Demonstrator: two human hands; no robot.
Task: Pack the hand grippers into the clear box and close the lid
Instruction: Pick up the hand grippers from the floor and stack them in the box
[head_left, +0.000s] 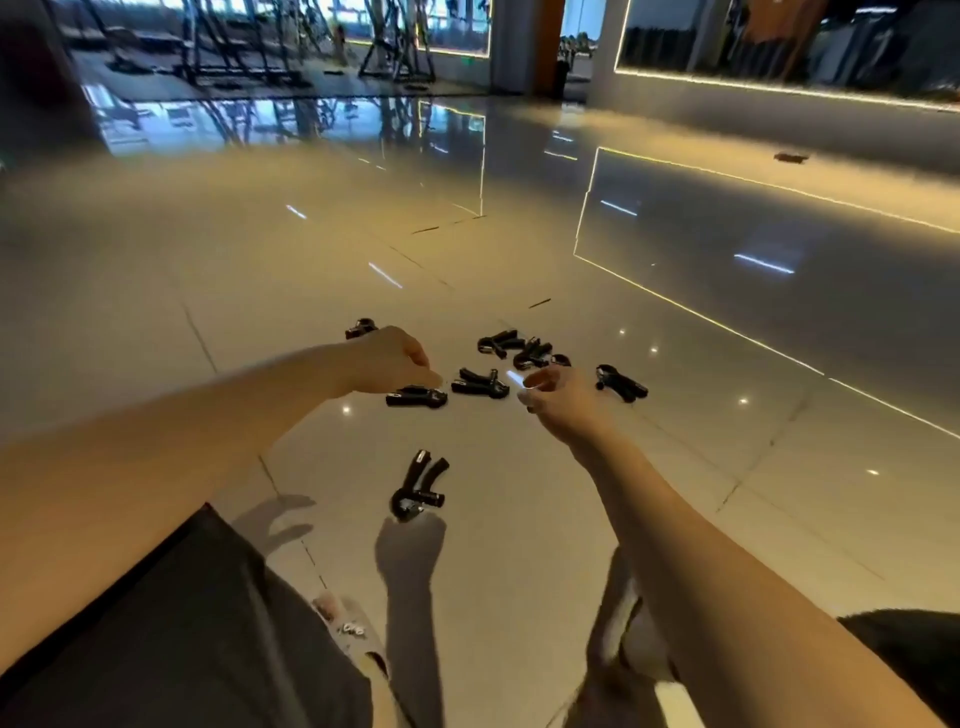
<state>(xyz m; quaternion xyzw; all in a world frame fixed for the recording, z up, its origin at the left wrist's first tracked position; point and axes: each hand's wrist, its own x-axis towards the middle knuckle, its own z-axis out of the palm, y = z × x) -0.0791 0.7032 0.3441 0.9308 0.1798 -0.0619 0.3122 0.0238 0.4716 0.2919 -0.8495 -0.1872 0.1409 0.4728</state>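
Hand grippers (532, 353): several black ones lie scattered on the glossy tiled floor (519, 545), ahead of the seated person's legs.
Nearest gripper (420, 486): lies alone between the two forearms. Its long axis runs away from the person, handles pointing far and slightly right, coiled head toward the person.
Left gripper (415, 397): just below the left hand's fingertips. Its long axis runs left to right, handles to the left, head to the right.
Middle gripper (480, 384): between the two hands, also lying left to right, head to the right.
Right gripper (621, 383): beyond the right hand, handles slanting right and toward the person.
Far gripper (361, 328): partly hidden behind the left hand.
Left hand (389, 358): knuckles up, fingers curled down over the left gripper; whether it grasps it cannot be told.
Right hand (561, 400): fingers curled, with a pale glint at the fingertips; what it holds, if anything, cannot be told.
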